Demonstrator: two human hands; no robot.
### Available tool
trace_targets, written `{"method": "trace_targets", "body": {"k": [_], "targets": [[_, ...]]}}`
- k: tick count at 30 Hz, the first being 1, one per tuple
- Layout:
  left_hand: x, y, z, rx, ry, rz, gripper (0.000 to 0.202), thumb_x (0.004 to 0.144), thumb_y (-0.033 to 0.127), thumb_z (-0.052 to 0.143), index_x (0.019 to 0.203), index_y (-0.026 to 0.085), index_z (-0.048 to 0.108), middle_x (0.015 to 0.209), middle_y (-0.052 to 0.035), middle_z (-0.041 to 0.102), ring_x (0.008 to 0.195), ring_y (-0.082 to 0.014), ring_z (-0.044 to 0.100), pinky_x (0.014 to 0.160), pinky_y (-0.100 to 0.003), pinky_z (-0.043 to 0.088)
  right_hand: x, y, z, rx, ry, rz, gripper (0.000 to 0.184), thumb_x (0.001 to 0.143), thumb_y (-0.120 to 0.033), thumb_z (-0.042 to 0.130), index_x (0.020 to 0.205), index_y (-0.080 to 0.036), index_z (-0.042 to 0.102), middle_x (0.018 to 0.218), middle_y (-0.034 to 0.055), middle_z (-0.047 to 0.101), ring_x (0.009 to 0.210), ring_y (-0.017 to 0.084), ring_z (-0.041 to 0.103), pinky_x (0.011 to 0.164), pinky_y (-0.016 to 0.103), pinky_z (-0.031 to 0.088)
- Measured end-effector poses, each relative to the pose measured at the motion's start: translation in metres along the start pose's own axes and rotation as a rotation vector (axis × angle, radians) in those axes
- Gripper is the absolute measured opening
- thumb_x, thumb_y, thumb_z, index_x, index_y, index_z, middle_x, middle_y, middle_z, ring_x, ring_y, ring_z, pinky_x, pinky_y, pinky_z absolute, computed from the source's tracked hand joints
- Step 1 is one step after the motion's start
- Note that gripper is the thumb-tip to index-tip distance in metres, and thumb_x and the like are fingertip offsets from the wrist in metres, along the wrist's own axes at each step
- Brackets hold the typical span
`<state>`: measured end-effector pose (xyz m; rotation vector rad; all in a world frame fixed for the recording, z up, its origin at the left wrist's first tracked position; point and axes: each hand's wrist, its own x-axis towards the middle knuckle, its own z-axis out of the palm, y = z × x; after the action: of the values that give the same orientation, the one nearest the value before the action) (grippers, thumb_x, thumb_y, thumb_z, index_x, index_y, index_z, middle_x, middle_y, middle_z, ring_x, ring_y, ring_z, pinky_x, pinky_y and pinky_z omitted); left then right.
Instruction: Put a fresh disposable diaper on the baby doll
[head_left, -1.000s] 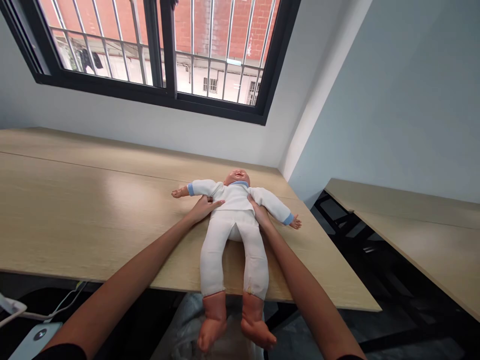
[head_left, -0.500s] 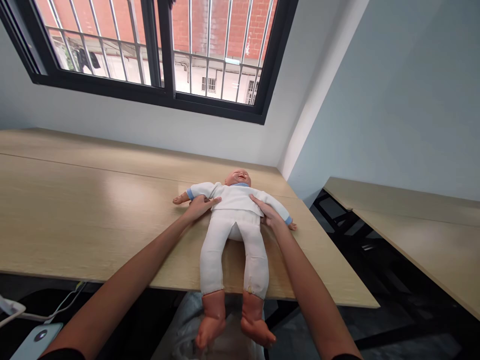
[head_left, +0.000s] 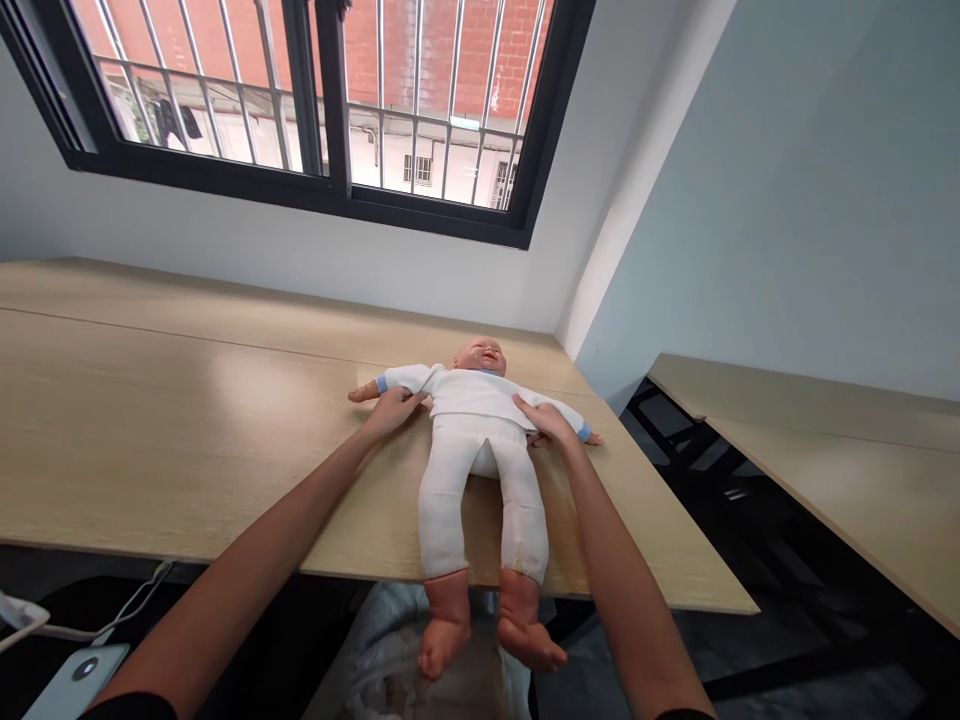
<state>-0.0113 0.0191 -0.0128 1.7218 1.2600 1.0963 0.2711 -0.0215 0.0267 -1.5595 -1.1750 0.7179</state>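
A baby doll (head_left: 480, 395) in a white outfit with blue cuffs lies on its back on the wooden table (head_left: 187, 440). Its head points toward the window, and its bare feet hang past the near edge. My left hand (head_left: 396, 410) holds the doll's side below its outstretched arm, fingers partly tucked out of sight. On the opposite side, my right hand (head_left: 547, 418) grips the shirt and waist, with the thumb on top and other fingers partly hidden underneath.
A second table (head_left: 847, 460) stands to the right across a gap. A barred window (head_left: 330, 190) is above the far wall. At lower left, a pale device (head_left: 82, 680) with a white cable (head_left: 112, 625) sits below the table edge.
The doll has shifted to the right and slightly away from me, its legs and feet included. My right hand has moved slightly right with it; my left thumb no longer lies across the shirt.
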Motion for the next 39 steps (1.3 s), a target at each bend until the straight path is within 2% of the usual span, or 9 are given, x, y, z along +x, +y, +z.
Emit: {"method": "trace_targets", "body": {"k": [6, 16, 20, 23, 25, 27, 30, 34, 39], "targets": [[0.002, -0.005, -0.001, 0.112, 0.100, 0.044, 0.042, 0.075, 0.055, 0.058, 0.056, 0.018, 0.054, 0.061, -0.0052, 0.058, 0.064, -0.0219, 0.052, 0.061, -0.032, 0.031, 0.011, 0.016, 0.000, -0.077, -0.078, 0.107, 0.036, 0.083, -0.043, 0.069, 0.064, -0.014, 0.061, 0.076, 0.0094, 0.068, 0.091, 0.021, 0.065, 0.088, 0.037, 0.049], [0.004, -0.011, -0.005, 0.089, 0.251, 0.112, 0.035, 0.068, 0.048, 0.067, 0.068, 0.019, 0.048, 0.068, -0.0008, 0.057, 0.069, -0.0183, 0.053, 0.065, -0.029, 0.037, 0.011, 0.016, 0.012, -0.206, -0.179, 0.097, 0.043, 0.092, -0.051, 0.053, 0.069, -0.015, 0.057, 0.063, 0.0057, 0.062, 0.067, 0.020, 0.062, 0.070, 0.032, 0.049], [0.005, -0.011, -0.004, -0.020, 0.169, 0.152, 0.036, 0.067, 0.049, 0.069, 0.075, 0.018, 0.053, 0.077, -0.0031, 0.062, 0.077, -0.0205, 0.059, 0.074, -0.032, 0.045, 0.014, 0.016, 0.006, -0.371, -0.150, 0.052, 0.050, 0.089, -0.055, 0.053, 0.055, -0.019, 0.048, 0.053, 0.0078, 0.057, 0.060, 0.024, 0.059, 0.066, 0.033, 0.044], [0.004, -0.007, -0.005, -0.045, 0.092, 0.184, 0.036, 0.069, 0.049, 0.070, 0.074, 0.017, 0.054, 0.077, -0.0032, 0.060, 0.075, -0.0195, 0.057, 0.072, -0.032, 0.044, 0.016, 0.014, 0.002, -0.620, -0.022, -0.078, 0.052, 0.087, -0.056, 0.054, 0.052, -0.019, 0.045, 0.060, 0.0105, 0.060, 0.073, 0.027, 0.061, 0.070, 0.034, 0.040], [0.002, -0.002, -0.006, -0.085, -0.027, 0.194, 0.036, 0.070, 0.049, 0.071, 0.074, 0.017, 0.054, 0.076, -0.0026, 0.058, 0.073, -0.0177, 0.053, 0.069, -0.030, 0.042, 0.018, 0.013, 0.002, -0.667, 0.062, -0.165, 0.045, 0.085, -0.054, 0.058, 0.057, -0.019, 0.049, 0.073, 0.0109, 0.065, 0.082, 0.028, 0.061, 0.071, 0.033, 0.039], [0.001, 0.005, -0.009, -0.156, -0.207, 0.178, 0.036, 0.069, 0.046, 0.074, 0.079, 0.016, 0.056, 0.080, -0.0024, 0.057, 0.076, -0.0169, 0.052, 0.070, -0.029, 0.042, 0.018, 0.011, 0.003, -0.517, 0.072, -0.220, 0.036, 0.082, -0.051, 0.062, 0.068, -0.019, 0.054, 0.081, 0.0093, 0.066, 0.084, 0.025, 0.061, 0.072, 0.032, 0.041], [-0.004, 0.015, -0.011, -0.203, -0.384, 0.128, 0.042, 0.063, 0.039, 0.079, 0.089, 0.016, 0.057, 0.087, -0.0017, 0.054, 0.084, -0.0164, 0.051, 0.074, -0.028, 0.042, 0.016, 0.007, 0.003, -0.217, -0.148, -0.292, 0.037, 0.076, -0.051, 0.068, 0.085, -0.017, 0.058, 0.085, 0.0067, 0.064, 0.080, 0.019, 0.058, 0.073, 0.029, 0.044], [-0.009, 0.020, -0.010, -0.171, -0.374, 0.113, 0.046, 0.059, 0.039, 0.082, 0.088, 0.017, 0.053, 0.084, 0.0001, 0.049, 0.079, -0.0146, 0.047, 0.070, -0.027, 0.039, 0.010, 0.000, -0.005, -0.209, -0.539, -0.306, 0.062, 0.060, -0.047, 0.082, 0.109, -0.015, 0.059, 0.109, 0.0085, 0.059, 0.097, 0.019, 0.054, 0.084, 0.030, 0.044], [-0.007, 0.014, -0.005, -0.148, -0.297, 0.101, 0.057, 0.055, 0.041, 0.085, 0.093, 0.017, 0.051, 0.087, -0.0015, 0.051, 0.080, -0.0159, 0.050, 0.071, -0.028, 0.042, 0.011, 0.002, -0.009, -0.182, -0.595, -0.279, 0.066, 0.059, -0.045, 0.082, 0.112, -0.015, 0.056, 0.106, 0.0074, 0.055, 0.088, 0.016, 0.050, 0.077, 0.030, 0.042]]}}
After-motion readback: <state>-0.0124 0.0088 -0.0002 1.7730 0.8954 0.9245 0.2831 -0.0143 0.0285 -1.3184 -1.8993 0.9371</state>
